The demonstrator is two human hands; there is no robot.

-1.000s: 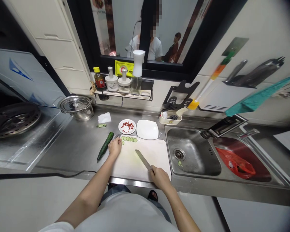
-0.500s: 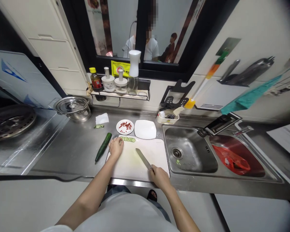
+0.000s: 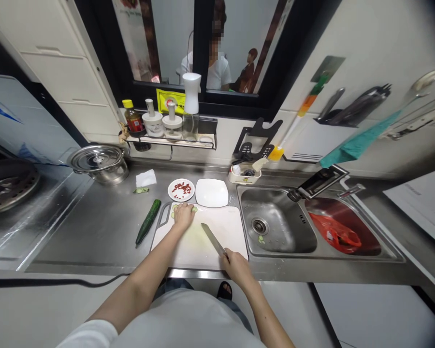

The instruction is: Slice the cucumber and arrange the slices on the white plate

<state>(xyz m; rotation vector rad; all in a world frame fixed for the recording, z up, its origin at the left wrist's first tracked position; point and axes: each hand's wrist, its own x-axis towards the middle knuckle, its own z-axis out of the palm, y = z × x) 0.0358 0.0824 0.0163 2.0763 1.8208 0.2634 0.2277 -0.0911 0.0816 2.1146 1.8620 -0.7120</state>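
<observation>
My left hand (image 3: 184, 214) is over the row of cucumber slices (image 3: 174, 210) at the top left of the white cutting board (image 3: 223, 234). Its fingers curve down onto the slices and hide most of the row; a few show on either side. My right hand (image 3: 236, 266) is closed around the handle of a kitchen knife (image 3: 213, 239). The blade lies low over the middle of the board, pointing away and to the left. To the left of the board lies a whole cucumber (image 3: 148, 222). Behind the board stands a white plate (image 3: 211, 192).
A small plate of chopped red pieces (image 3: 181, 190) stands beside the white plate. A lidded steel pot (image 3: 99, 164) and a white tissue (image 3: 146, 178) are at the left. The sink (image 3: 279, 227) is at the right, a red plastic bag (image 3: 335, 232) in its second basin.
My left hand has moved right along the board, from the left end of the cucumber slices to over them. The knife stays nearly in place. The view has shifted slightly.
</observation>
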